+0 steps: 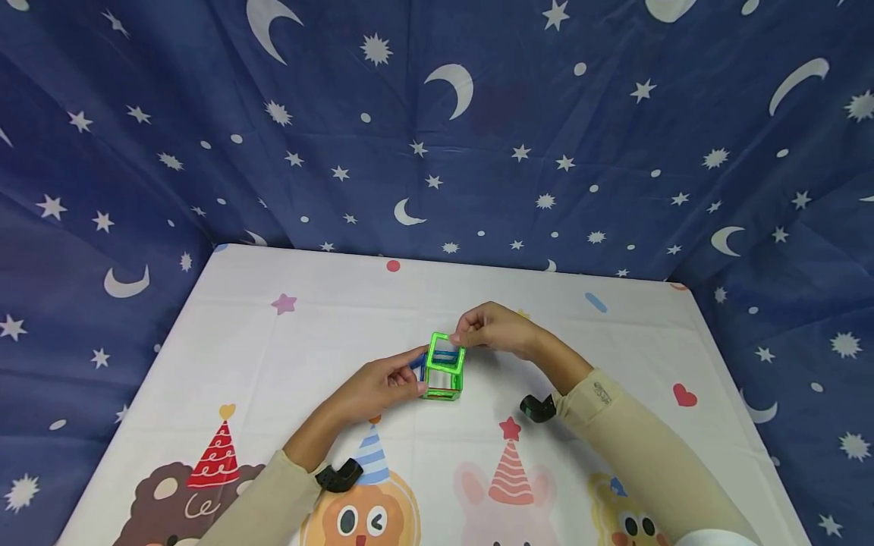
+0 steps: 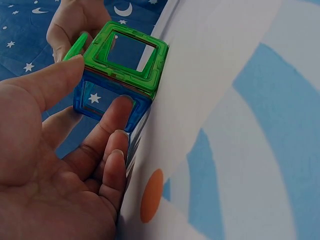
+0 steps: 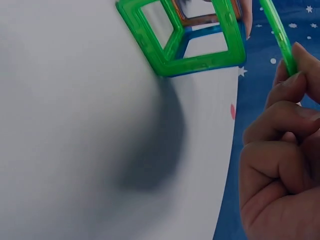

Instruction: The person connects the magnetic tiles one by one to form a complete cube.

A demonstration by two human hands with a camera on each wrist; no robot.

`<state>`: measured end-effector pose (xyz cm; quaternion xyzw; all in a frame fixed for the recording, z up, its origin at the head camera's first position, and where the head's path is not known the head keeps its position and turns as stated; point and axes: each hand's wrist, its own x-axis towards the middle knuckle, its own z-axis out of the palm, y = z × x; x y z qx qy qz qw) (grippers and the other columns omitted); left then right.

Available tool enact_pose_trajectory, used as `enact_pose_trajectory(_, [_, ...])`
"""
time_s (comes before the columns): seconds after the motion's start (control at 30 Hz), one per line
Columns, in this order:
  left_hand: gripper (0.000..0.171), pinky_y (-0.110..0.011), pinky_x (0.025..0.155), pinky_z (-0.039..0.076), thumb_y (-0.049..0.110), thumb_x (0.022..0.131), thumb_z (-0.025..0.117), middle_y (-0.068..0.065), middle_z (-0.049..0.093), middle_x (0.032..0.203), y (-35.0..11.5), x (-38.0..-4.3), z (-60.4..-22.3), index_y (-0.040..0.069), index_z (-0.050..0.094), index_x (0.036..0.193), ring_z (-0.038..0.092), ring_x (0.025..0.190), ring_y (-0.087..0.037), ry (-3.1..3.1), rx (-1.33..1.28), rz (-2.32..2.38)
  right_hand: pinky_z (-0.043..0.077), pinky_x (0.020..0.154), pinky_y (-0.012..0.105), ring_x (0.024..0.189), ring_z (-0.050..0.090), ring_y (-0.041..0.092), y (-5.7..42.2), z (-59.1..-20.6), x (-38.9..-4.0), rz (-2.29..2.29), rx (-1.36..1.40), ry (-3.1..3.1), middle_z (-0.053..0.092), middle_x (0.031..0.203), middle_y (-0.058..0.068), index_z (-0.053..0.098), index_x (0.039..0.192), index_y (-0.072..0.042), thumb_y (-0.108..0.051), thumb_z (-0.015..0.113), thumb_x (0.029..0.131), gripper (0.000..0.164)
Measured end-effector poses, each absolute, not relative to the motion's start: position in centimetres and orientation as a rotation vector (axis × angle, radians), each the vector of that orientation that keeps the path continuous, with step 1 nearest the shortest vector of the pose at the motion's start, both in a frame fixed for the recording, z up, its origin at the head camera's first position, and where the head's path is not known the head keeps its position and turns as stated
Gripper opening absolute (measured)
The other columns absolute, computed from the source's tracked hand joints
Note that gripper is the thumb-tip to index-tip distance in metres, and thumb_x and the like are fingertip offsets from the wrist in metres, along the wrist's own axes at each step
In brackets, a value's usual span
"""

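Note:
A small box of see-through magnetic tiles point(image 1: 444, 393) stands on the table, with green and blue frames and a reddish edge. My left hand point(image 1: 378, 388) steadies it from the left, thumb at a top corner and fingers against the blue tile point(image 2: 138, 116) in the left wrist view. Over the box my right hand point(image 1: 501, 330) pinches a green square magnetic tile point(image 3: 279, 35) by its edge between thumb and fingertips. That tile stands tilted, and the right wrist view shows a gap between it and the box's green side point(image 3: 200, 63).
A white tablecloth point(image 1: 341, 303) with printed cartoon animals and party hats covers the table. Dark blue cloth point(image 1: 505, 152) with moons and stars hangs behind and at both sides. Black devices point(image 1: 340, 476) sit at the wrists by the beige sleeves.

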<state>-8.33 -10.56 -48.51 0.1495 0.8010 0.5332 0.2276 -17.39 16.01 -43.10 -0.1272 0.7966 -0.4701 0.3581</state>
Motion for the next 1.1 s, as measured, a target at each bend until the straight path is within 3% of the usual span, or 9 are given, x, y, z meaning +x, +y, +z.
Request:
enact_pose_trajectory(0.17, [0.066,-0.022,0.073,0.046,0.039,0.094,0.074,0.004,0.065,0.096,-10.5,-8.4,-48.6,0.034,0.046,0.154,0.055,0.084,-0.015,2.215,0.425,1.462,0.033,0.065,0.029,0.071,0.043,0.015,15.9,-43.3,-16.7,-1.153,-0.392,2.086,0.047,0.064,-0.004,0.071,0.081,-0.008,-0.021,0.077,0.091,0.018])
enact_pose_trajectory(0.47, [0.067,-0.022,0.072,0.046,0.036,0.096,0.072,0.004,0.066,0.096,-10.7,-8.3,-48.8,0.028,0.045,0.156,0.055,0.083,-0.015,2.220,0.481,1.465,0.034,0.062,0.028,0.067,0.043,0.013,15.5,-44.1,-16.1,-1.093,-0.491,2.175,0.050,0.062,-0.006,0.070,0.077,-0.010,-0.020,0.079,0.089,0.018])
enact_pose_trajectory(0.93, [0.067,-0.022,0.074,0.047,0.035,0.095,0.073,0.003,0.066,0.096,-10.6,-8.4,-48.8,0.026,0.045,0.156,0.056,0.084,-0.015,2.226,0.481,1.464,0.029,0.055,0.026,0.058,0.037,0.013,15.3,-44.3,-15.1,-1.194,-0.484,2.229,0.041,0.059,-0.005,0.059,0.071,-0.009,-0.020,0.080,0.089,0.030])
enact_pose_trajectory(1.1, [0.067,-0.022,0.074,0.047,0.034,0.095,0.074,0.003,0.065,0.097,-10.7,-8.4,-48.9,0.028,0.045,0.155,0.056,0.084,-0.015,2.222,0.484,1.470,0.029,0.053,0.024,0.058,0.040,0.011,15.2,-44.2,-14.8,-1.147,-0.538,2.334,0.046,0.058,-0.006,0.059,0.067,-0.014,-0.021,0.081,0.088,0.031])
